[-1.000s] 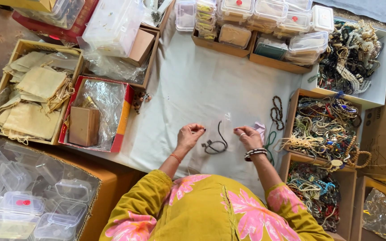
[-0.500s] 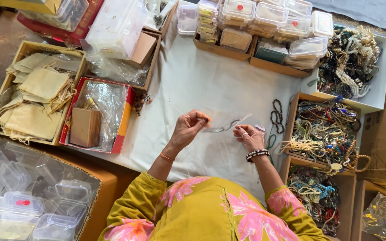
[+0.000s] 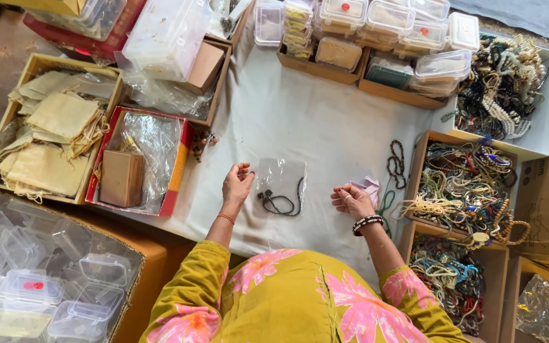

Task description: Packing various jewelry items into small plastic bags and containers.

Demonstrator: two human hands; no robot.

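Observation:
A small clear plastic bag with a dark cord necklace inside lies flat on the white cloth in front of me. My left hand hovers just left of the bag, fingers loosely apart, holding nothing. My right hand rests on the cloth to the bag's right, a beaded bracelet on its wrist and nothing in it. A small pink paper piece lies beside its fingers. A dark bead string lies further right on the cloth.
Cardboard trays of tangled bead necklaces line the right side. Clear lidded plastic boxes stand at the back, more fill a carton at lower left. A box of cloth pouches and a red box sit to the left.
Both hands held the bag up between them. The bag now lies on the cloth, and both hands have let go, the left one drawn back to the left.

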